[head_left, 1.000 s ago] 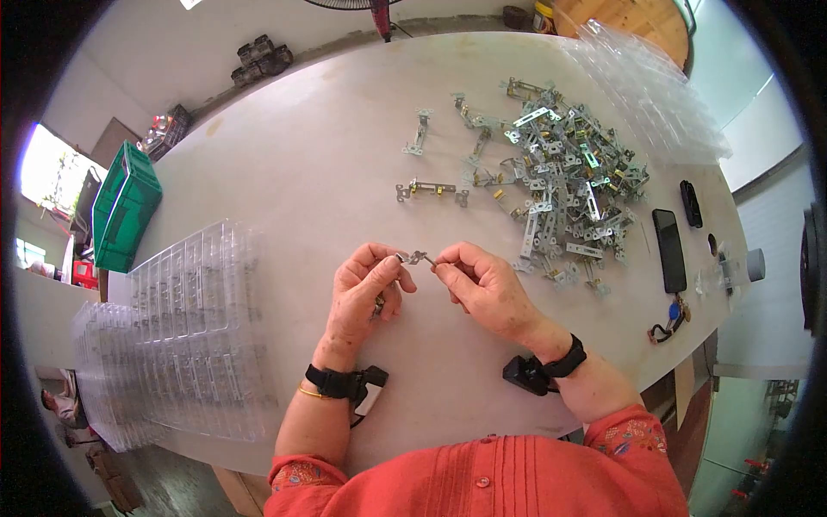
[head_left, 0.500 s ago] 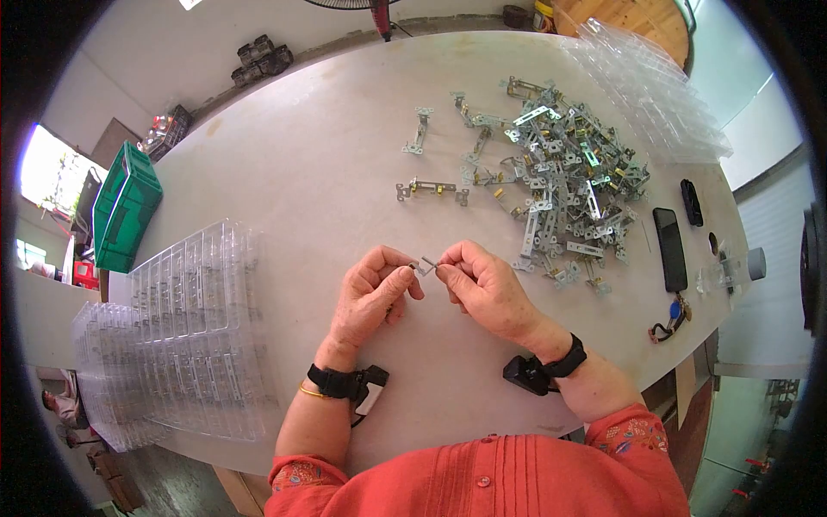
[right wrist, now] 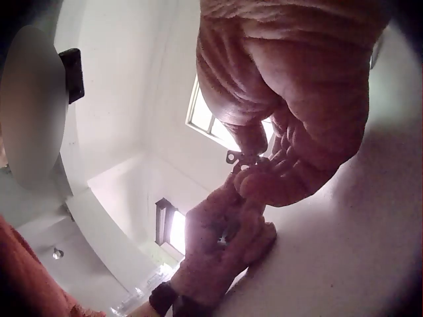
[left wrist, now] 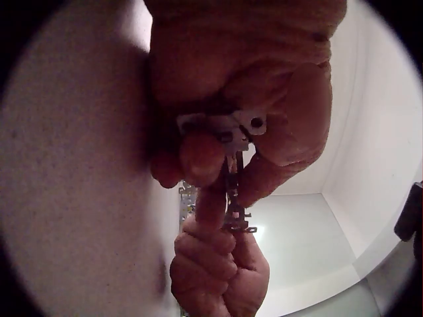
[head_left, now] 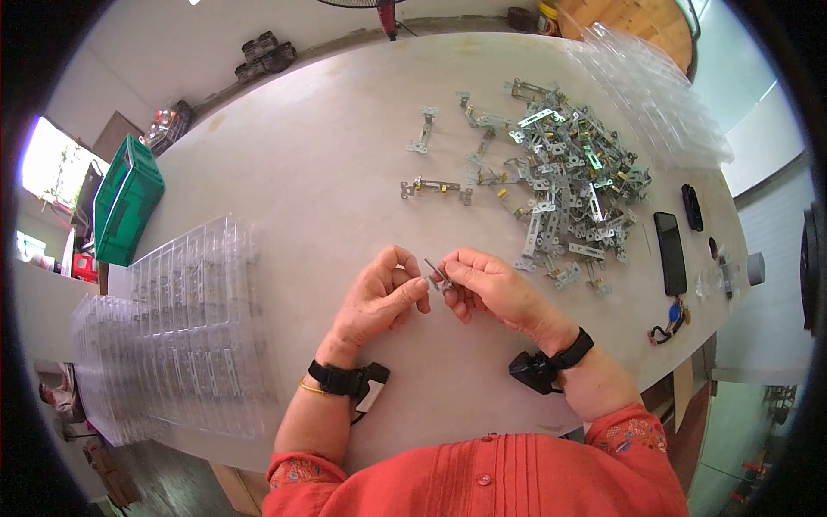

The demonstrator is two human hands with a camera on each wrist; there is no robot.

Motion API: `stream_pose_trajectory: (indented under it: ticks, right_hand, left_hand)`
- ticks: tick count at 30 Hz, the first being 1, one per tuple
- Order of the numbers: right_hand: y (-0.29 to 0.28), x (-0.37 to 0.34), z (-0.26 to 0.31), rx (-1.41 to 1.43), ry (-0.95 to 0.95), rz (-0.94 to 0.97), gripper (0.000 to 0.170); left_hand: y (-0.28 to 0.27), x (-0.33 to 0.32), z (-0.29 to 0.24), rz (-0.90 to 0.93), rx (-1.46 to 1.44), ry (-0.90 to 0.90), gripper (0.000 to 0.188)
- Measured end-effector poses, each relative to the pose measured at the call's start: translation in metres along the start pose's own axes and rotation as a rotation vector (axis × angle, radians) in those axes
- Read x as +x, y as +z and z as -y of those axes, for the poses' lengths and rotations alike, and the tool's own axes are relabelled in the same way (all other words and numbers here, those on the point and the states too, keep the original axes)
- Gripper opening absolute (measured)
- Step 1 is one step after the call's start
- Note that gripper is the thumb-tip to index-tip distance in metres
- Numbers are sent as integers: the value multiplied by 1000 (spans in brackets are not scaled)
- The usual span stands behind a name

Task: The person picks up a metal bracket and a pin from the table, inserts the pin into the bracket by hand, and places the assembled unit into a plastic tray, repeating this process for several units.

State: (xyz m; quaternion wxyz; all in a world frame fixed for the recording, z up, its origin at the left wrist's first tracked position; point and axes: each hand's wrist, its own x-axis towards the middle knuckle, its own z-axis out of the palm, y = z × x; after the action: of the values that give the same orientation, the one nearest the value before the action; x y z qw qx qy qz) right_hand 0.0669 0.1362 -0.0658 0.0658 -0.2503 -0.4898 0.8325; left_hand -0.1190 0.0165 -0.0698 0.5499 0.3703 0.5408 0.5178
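Observation:
My left hand (head_left: 379,297) and right hand (head_left: 495,289) meet over the table, both on a small metal bracket (head_left: 437,271). In the left wrist view, one flat end plate (left wrist: 256,123) with a hole lies near the left palm, and the narrow body runs down between the left fingers. The bracket's other end reaches the right hand (left wrist: 215,274). From the right wrist, a holed metal plate (right wrist: 231,157) shows at the right thumb and fingertips, which pinch there; a metal glint (right wrist: 228,232) shows in the left palm. Fingers hide much of the bracket.
A heap of similar brackets (head_left: 573,181) lies right of centre, with a few loose ones (head_left: 437,187) beside it. Clear plastic trays (head_left: 185,319) filled with brackets stand left; more clear trays (head_left: 655,95) lie back right. A phone (head_left: 669,254) and green crate (head_left: 129,202) sit at the sides.
The right hand has turned and shifted closer to the left fingertips, with its lower fingers curling beneath the metal. The bracket is tilted differently between the hands. The head view has shifted slightly.

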Motion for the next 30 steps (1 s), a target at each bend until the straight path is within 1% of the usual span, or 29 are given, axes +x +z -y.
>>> stream_pose_trajectory:
  ticks: [1, 5, 7, 8, 10, 11, 13, 14, 16, 17, 19, 20, 22, 23, 25, 26, 28, 29, 30]
  right_hand:
    - [0, 0, 0, -49, 33, -11, 20]
    - [3, -2, 2, -154, 54, -20, 20]
    - [2, 2, -6, -177, -84, -86, 18]
    - [1, 2, -6, -180, -83, -84, 18]
    - [4, 1, -3, -238, -335, -207, 13]
    - [5, 0, -1, -242, -334, -201, 13]
    - [6, -5, 4, -274, -520, -125, 7]
    - [7, -6, 6, -275, -518, -118, 7]
    - [9, -8, 8, -486, -618, -76, 6]
    - [10, -8, 9, -485, -617, -75, 6]
    - [11, -8, 10, -765, -716, -93, 5]
    - [12, -7, 9, -762, -721, -93, 5]
    - [12, -6, 5, -686, -686, -131, 6]
    - [11, -5, 3, -681, -697, -137, 6]
    - [7, -5, 0, -616, -601, -157, 6]
    - [4, -3, -4, -611, -615, -165, 6]
    - [1, 2, -8, -258, -536, -202, 7]
    - [0, 2, -7, -251, -556, -208, 7]
    - [-1, 1, -3, -111, -455, -211, 9]
  left_hand:
    - [0, 0, 0, 27, 13, -20, 26]
    - [1, -2, -3, 82, 56, -29, 26]
    - [1, -3, -4, 146, 63, -50, 25]
    - [1, -3, -4, 143, 62, -48, 25]
    - [1, -3, -4, 99, -88, -52, 24]
    - [1, -2, -5, 93, -90, -49, 24]
    - [1, -1, -7, -1, -173, -41, 20]
    - [1, 0, -7, -7, -175, -40, 20]
    - [0, 1, -6, -13, -169, -34, 20]
    - [0, 1, -5, -14, -170, -35, 20]
    - [0, 2, -2, -3, -178, 8, 21]
    - [0, 1, -2, -5, -173, 8, 21]
    - [-1, 2, -5, 13, -188, -3, 30]
    - [-1, 2, -4, 17, -176, -2, 30]
    - [-2, 2, -1, 52, -304, 12, 39]
    - [-3, 4, -1, 60, -289, 14, 39]
    - [-5, 8, -1, 108, -522, -13, 48]
    - [-5, 10, 2, 118, -502, -10, 48]
    - [-1, 12, 3, -15, -531, 5, 44]
